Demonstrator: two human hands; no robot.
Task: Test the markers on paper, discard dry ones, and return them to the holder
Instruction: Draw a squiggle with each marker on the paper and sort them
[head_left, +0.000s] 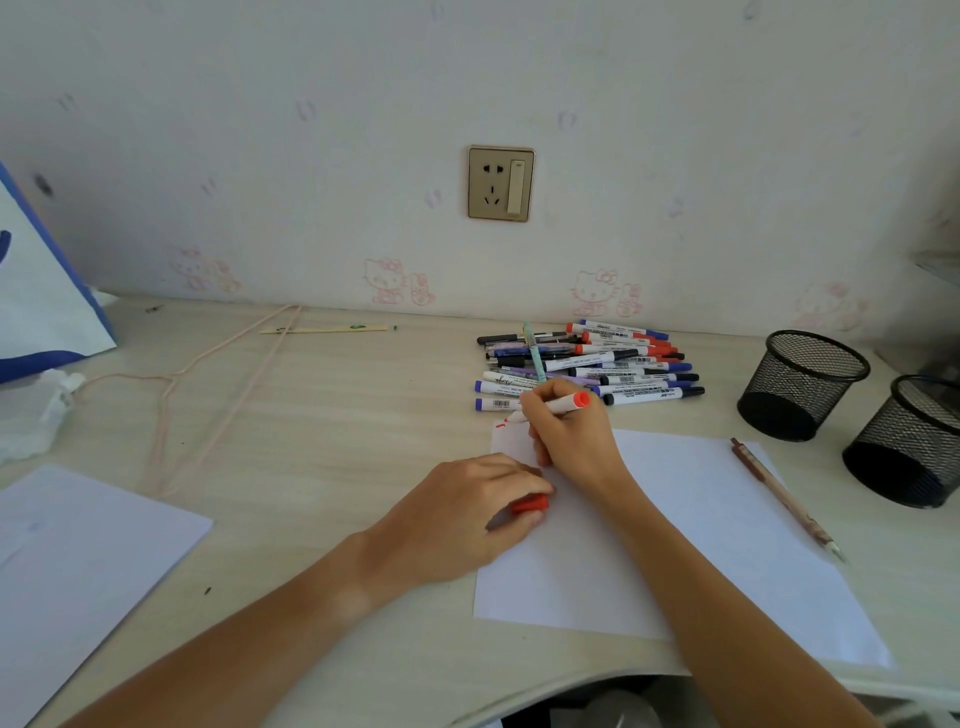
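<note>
The desk (322, 415) carries a thin, floppy sheet of paper (727, 519) at 5 o'clock, likely to slide unless pinned. At 1 o'clock lies the marker pile (587, 364); two mesh holders (800, 384) stand at 3 o'clock. The right hand (571, 436) has its grip closed around a red marker (563, 404), tip on the paper's far corner. It looks light, stiff and smooth, best held mid-barrel. The left hand (467, 514) pinches the small red cap (530, 505).

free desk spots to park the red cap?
Bare desk between the pink cord and the marker pile; also the sheet right of the right hand, short of the pen. Crowded: pile and mesh holders.
</note>
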